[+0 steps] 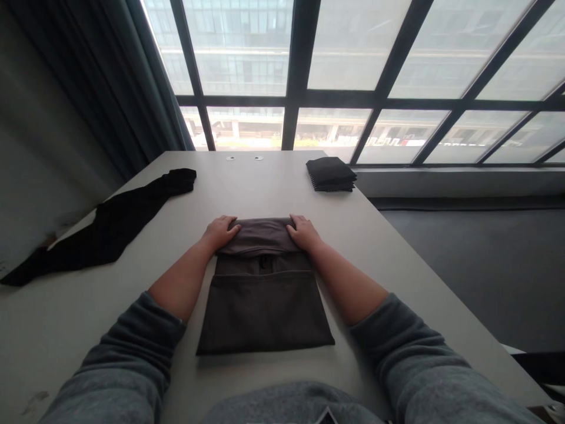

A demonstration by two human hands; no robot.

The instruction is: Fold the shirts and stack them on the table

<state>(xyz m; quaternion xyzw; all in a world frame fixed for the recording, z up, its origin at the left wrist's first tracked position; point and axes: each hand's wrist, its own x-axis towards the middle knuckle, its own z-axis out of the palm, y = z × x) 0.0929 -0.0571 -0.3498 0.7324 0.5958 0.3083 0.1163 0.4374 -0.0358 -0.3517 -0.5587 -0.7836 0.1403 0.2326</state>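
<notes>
A dark grey-brown garment (266,312) lies folded on the white table in front of me. Its far end is turned over toward me in a folded flap, and its near end is folded inward as a wide panel. Between them shows a narrow strip with a small dark detail at its middle. My left hand (221,232) grips the far left corner of the flap, thumb on top. At the far right corner, my right hand (304,232) holds the fabric the same way. The fingertips of both hands are partly hidden behind the fold.
A stack of folded black cloth (331,173) sits near the far right edge of the white table (247,188). Along the left side a black garment (128,218) lies stretched out. Windows stand beyond the table, with a dark curtain (110,70) at the left.
</notes>
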